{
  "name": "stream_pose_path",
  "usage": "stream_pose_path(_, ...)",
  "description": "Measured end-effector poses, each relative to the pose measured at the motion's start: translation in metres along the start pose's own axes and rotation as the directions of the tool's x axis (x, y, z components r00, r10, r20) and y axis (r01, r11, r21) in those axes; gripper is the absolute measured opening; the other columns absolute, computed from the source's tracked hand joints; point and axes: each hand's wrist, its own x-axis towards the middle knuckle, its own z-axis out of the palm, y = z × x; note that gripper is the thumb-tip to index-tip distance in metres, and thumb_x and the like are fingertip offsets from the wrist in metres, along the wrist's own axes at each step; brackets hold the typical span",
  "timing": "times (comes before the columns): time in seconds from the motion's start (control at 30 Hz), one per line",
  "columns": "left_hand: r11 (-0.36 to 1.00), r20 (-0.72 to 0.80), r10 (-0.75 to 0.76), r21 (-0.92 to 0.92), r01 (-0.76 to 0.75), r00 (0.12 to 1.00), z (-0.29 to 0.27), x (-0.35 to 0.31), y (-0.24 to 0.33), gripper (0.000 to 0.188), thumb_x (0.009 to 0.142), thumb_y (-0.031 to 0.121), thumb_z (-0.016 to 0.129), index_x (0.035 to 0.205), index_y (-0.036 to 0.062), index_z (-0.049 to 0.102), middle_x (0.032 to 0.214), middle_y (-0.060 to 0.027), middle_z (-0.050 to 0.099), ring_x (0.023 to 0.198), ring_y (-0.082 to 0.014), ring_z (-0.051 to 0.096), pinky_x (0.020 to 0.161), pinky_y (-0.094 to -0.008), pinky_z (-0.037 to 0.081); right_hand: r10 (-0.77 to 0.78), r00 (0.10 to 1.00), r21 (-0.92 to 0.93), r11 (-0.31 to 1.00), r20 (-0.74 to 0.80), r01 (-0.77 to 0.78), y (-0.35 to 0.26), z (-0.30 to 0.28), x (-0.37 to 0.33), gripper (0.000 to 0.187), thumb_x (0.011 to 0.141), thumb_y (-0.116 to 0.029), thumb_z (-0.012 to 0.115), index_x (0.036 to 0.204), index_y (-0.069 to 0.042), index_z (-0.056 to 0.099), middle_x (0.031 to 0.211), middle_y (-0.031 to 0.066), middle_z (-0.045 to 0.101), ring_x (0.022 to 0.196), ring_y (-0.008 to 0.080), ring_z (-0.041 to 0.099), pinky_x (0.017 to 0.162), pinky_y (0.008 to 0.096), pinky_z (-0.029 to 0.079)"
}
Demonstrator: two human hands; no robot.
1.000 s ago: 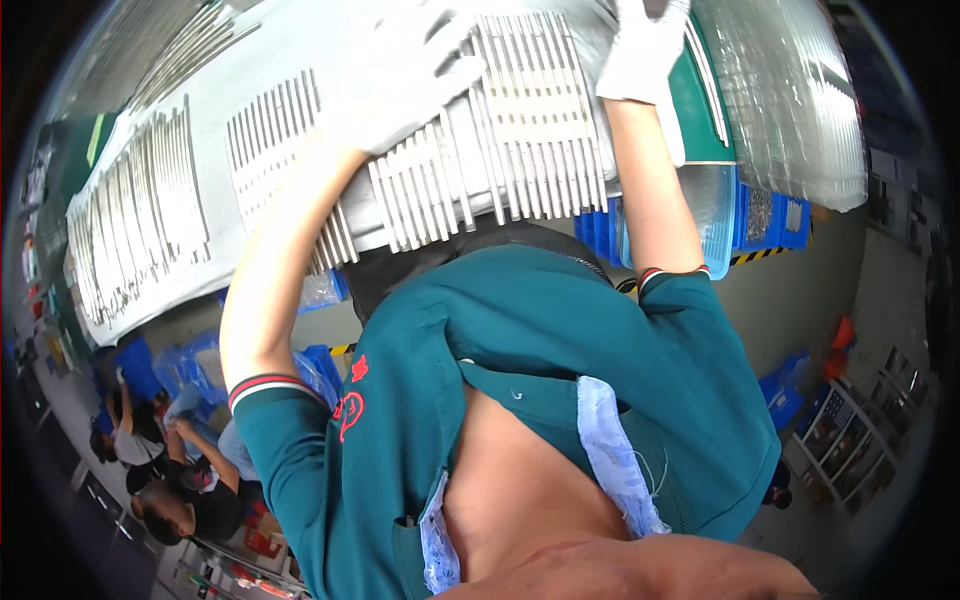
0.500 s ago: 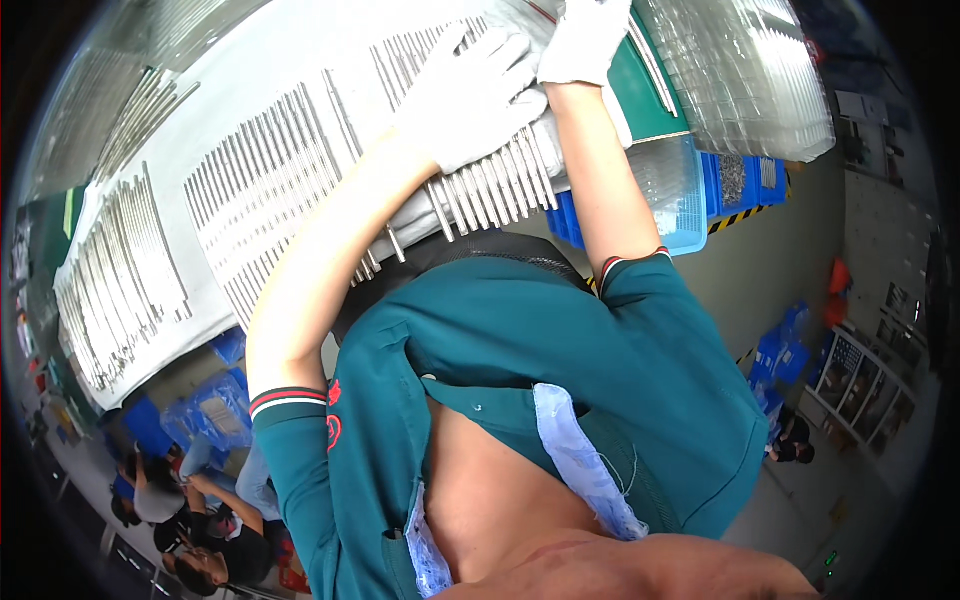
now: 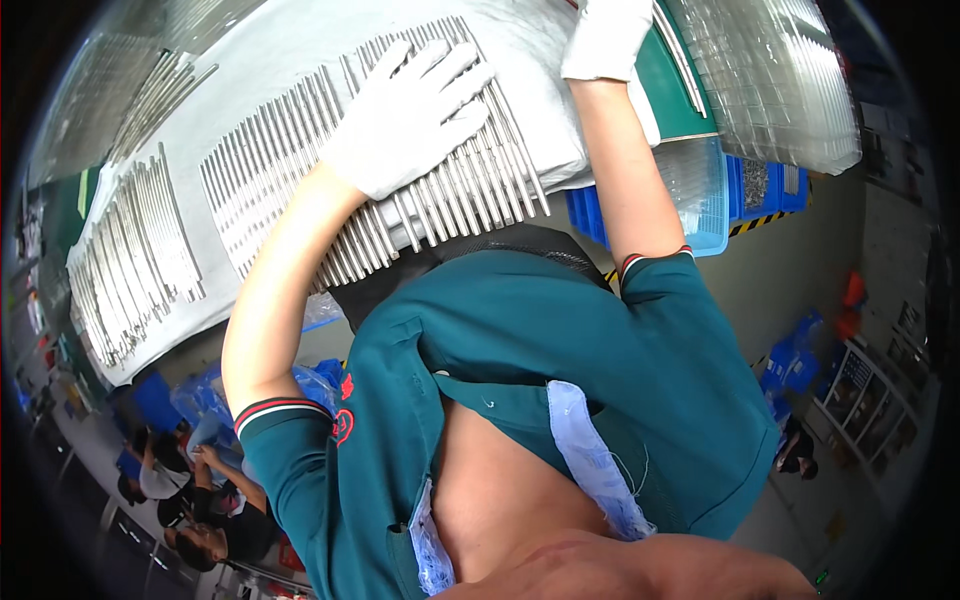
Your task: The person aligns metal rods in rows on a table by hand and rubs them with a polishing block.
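Slim metal rods (image 3: 262,160) lie side by side in a long row on a white cloth (image 3: 545,60). My left hand (image 3: 410,120), in a white glove, rests flat across the right part of that row with its fingers spread. The rods under the palm are partly hidden. My right hand (image 3: 608,38), gloved as well, reaches to the top edge beside a green board (image 3: 680,100). Its fingers are out of the picture, so what they touch or hold does not show. A few thin rods (image 3: 682,60) lie on the board next to it.
Further left lie another rod group (image 3: 140,255) and a loose pile (image 3: 160,100). Clear plastic trays (image 3: 780,90) are stacked at the right. Below them are a light-blue basket (image 3: 712,200) and blue bins (image 3: 748,190). Other people (image 3: 215,500) sit at the lower left.
My left hand has slid left, and the gap between the two sections of rods has narrowed. My right hand has moved slightly up and right in the picture. The whole view has shifted a little.
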Motion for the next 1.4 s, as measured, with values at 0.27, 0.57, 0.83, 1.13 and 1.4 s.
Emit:
stream_pose_path(0.27, 0.986, -0.148, 0.12, 0.131, -0.101, 0.982, 0.02, 0.047, 0.009, 0.048, 0.101, 0.041, 0.046, 0.137, 0.0106, 0.057, 0.143, -0.0145, 0.054, 0.134, -0.0318, 0.047, 0.115, -0.0476, 0.031, -0.08, 0.996, -0.039, 0.996, 0.031, 0.081, 0.003, 0.005, -0.001, 0.07, 0.098, -0.01, 0.061, 0.159, -0.01, 0.026, 0.142, 0.014, 0.05, 0.112, 0.024, 0.062, 0.088, 0.0349, 0.057)
stream_pose_path(0.57, 0.994, -0.167, 0.11, 0.025, -0.107, 0.98, 0.015, 0.031, 0.012, 0.047, 0.101, 0.042, 0.046, 0.136, 0.0124, 0.059, 0.143, -0.0159, 0.055, 0.135, -0.034, 0.047, 0.116, -0.0484, 0.03, -0.051, 0.999, -0.059, 0.997, 0.018, 0.052, -0.008, 0.009, -0.008, 0.071, 0.098, -0.011, 0.061, 0.159, -0.011, 0.024, 0.142, 0.015, 0.049, 0.11, 0.0258, 0.063, 0.084, 0.0367, 0.06)
stream_pose_path(0.83, 0.999, -0.039, 0.031, 0.017, -0.03, 0.999, 0.003, -0.013, -0.006, 0.049, 0.102, 0.038, 0.048, 0.145, 0.0165, 0.053, 0.15, -0.0159, 0.05, 0.137, -0.0378, 0.045, 0.117, -0.0502, 0.03, -0.103, 0.994, -0.134, 0.985, 0.034, 0.107, 0.003, 0.004, 0.0, 0.071, 0.097, -0.012, 0.062, 0.158, -0.008, 0.026, 0.142, 0.0154, 0.05, 0.114, 0.0244, 0.06, 0.091, 0.0342, 0.056)
stream_pose_path(1.13, 0.992, -0.251, 0.051, -0.102, -0.079, 0.967, 0.003, 0.035, 0.018, 0.046, 0.099, 0.042, 0.049, 0.13, 0.0104, 0.061, 0.133, -0.0129, 0.06, 0.126, -0.03, 0.053, 0.111, -0.0451, 0.036, -0.149, 0.986, -0.241, 0.957, 0.079, 0.164, 0.012, 0.002, 0.001, 0.069, 0.096, -0.013, 0.063, 0.156, -0.004, 0.031, 0.144, 0.0165, 0.05, 0.125, 0.0242, 0.054, 0.105, 0.0354, 0.046)
stream_pose_path(1.4, 0.967, -0.029, -0.19, -0.181, 0.181, 0.981, -0.043, -0.035, -0.048, 0.054, 0.101, 0.042, 0.046, 0.138, 0.0035, 0.056, 0.143, -0.0205, 0.053, 0.133, -0.0369, 0.048, 0.115, -0.0483, 0.035, -0.226, 0.972, -0.303, 0.923, 0.07, 0.237, 0.011, -0.009, 0.004, 0.066, 0.096, -0.012, 0.061, 0.154, -0.001, 0.033, 0.146, 0.0177, 0.048, 0.129, 0.026, 0.051, 0.109, 0.0366, 0.041)
